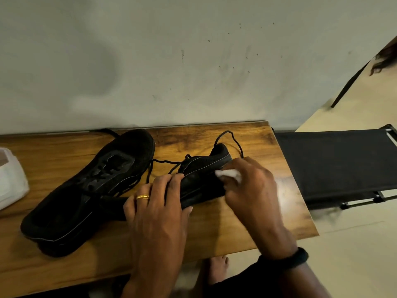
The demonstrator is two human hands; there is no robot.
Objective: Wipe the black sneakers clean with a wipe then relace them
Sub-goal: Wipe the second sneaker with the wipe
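Two black sneakers are on a wooden table [247, 229]. The left sneaker [86, 190] lies flat with its toe toward the wall. The right sneaker [202, 171] lies on its side in my hands, its loose black lace [233, 140] trailing toward the wall. My left hand [159, 203], with a gold ring, grips the middle of this sneaker, fingers curled over its top. My right hand [251, 186] holds a white wipe [227, 174] and presses it against the sneaker's side near the toe.
A white wipe packet [10, 181] sits at the table's left edge. A black fabric stool [335, 164] stands to the right of the table. The wall runs right behind the table. My bare foot [217, 269] shows below the table's front edge.
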